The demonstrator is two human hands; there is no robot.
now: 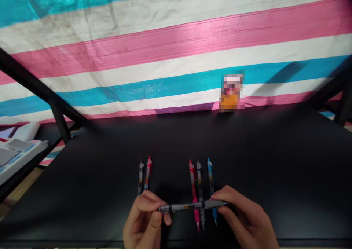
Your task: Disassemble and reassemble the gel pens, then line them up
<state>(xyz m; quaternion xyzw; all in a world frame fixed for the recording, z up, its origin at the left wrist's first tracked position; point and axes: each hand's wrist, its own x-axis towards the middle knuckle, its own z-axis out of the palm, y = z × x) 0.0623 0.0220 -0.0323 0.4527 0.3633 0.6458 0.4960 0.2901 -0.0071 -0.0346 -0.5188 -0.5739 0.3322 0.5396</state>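
The clear-barrelled retractable pen point(189, 206) lies crosswise, long axis left to right, clamped at opposite ends by the left hand point(144, 216) and right hand point(242, 214), across three parallel pens point(200, 190).

Surface: black tabletop point(176, 150)
Left: two pens point(147, 172), black and red, side by side
Right: three pens point(199, 179), red, black, blue
Far edge: blurred orange-and-white packet point(230, 102)

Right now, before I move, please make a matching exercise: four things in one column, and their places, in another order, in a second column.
1 clear pen
2 blue pen
3 red pen
4 blurred item

A at the far edge of the black desk
B between the left hand and right hand
C beside a dark pen
D rightmost lying pen

Pairs: 1B, 2D, 3C, 4A
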